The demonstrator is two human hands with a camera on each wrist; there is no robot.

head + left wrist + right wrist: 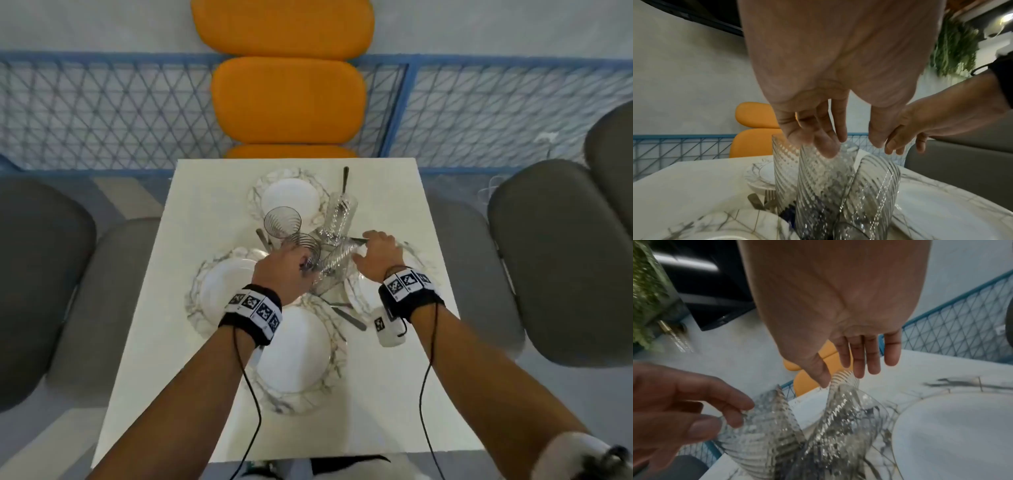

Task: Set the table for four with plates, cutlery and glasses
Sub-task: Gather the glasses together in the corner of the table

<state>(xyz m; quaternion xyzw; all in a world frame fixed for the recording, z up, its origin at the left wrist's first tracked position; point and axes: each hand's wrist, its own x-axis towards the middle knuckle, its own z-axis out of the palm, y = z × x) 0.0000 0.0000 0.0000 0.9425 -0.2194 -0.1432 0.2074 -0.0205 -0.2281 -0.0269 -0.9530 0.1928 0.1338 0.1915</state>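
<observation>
Left grip (279,270): fingers curled over the rim of a ribbed glass (306,251), holding it.
Right grip (375,255): fingers relaxed, spread over a tilted glass (337,262); hold unclear.
Glasses: four, clustered at the grips.
Plates: four, ringing the grips; nearest (291,346).
Cutlery (346,313): several pieces, count unclear.
Counter (404,394): white, square.
Room: grey seats, orange chair (287,99), blue mesh fence.

Orange padded chair (287,99) at 12 o'clock, behind blue mesh railing (113,113); grey chairs (561,260) at 3 & 9 o'clock; green plant (955,48) by wall, right.
</observation>
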